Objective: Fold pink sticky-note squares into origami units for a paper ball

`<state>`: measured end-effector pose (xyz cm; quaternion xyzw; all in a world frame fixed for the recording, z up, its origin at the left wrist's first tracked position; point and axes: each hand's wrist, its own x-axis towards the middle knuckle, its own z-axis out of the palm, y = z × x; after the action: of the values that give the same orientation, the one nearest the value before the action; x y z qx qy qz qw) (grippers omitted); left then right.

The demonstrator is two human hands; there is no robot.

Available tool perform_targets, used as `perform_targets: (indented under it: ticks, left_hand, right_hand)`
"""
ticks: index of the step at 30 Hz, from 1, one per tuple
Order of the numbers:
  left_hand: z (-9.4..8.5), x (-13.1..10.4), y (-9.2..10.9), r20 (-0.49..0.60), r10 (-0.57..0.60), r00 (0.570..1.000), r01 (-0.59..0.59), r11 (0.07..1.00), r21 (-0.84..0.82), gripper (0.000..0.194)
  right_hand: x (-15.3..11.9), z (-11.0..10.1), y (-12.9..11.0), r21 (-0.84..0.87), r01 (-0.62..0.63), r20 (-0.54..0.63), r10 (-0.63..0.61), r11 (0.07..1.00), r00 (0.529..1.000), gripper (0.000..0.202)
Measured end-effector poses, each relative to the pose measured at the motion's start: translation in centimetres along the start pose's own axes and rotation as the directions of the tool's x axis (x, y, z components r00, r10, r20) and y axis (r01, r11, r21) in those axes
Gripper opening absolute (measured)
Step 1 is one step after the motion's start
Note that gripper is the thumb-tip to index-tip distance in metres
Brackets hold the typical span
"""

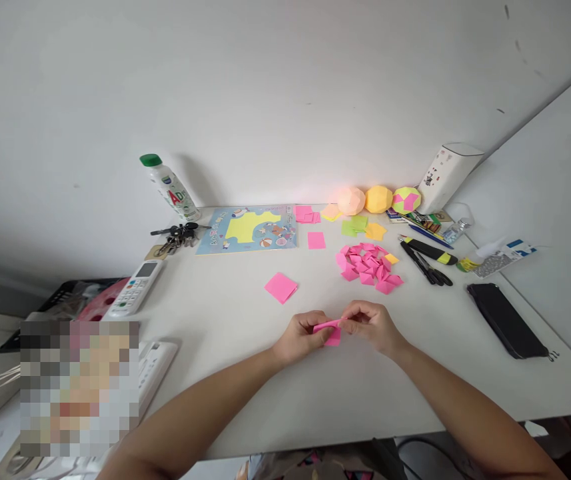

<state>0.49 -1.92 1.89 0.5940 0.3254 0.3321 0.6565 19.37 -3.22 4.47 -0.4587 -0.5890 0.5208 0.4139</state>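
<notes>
Between my two hands is a pink paper square (334, 338), partly folded over along its far edge. My left hand (303, 337) pinches its left side between thumb and fingers. On the right end of the fold, the thumb and fingertips of my right hand (369, 323) are closed. Just beyond my left hand lies a small stack of pink paper squares (281, 287). A heap of folded pink paper pieces (366, 265) rests beyond my right hand.
At the back stand paper balls (378, 199) and a white box (450, 177). Scissors (428, 272), a utility knife (430, 250) and a black pouch (508, 321) lie right. Leftward are a bottle (172, 190), keys (180, 235), a remote (136, 288) and a blue patterned sheet (210, 240).
</notes>
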Motion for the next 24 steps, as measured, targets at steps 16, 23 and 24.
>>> perform_targets:
  ticks: [16, 23, 24]
  left_hand:
    - [-0.17, 0.10, 0.30, -0.005, -0.079, 0.997, 0.078, 0.994, -0.076, 0.033]
    - [-0.18, 0.12, 0.24, -0.004, -0.084, 0.996, 0.083, 0.991, -0.105, 0.032]
    - [-0.15, 0.12, 0.28, 0.004, -0.090, 0.996, 0.090, 0.991, -0.094, 0.032]
  right_hand:
    - [-0.09, -0.10, -0.25, -0.069, 0.117, 0.015, -0.116, 0.991, 0.993, 0.015]
    - [-0.21, 0.19, -0.35, -0.144, 0.176, 0.017, -0.175, 0.974, 0.984, 0.023]
    - [-0.22, 0.28, -0.26, -0.188, 0.194, 0.021, -0.193, 0.963, 0.981, 0.021]
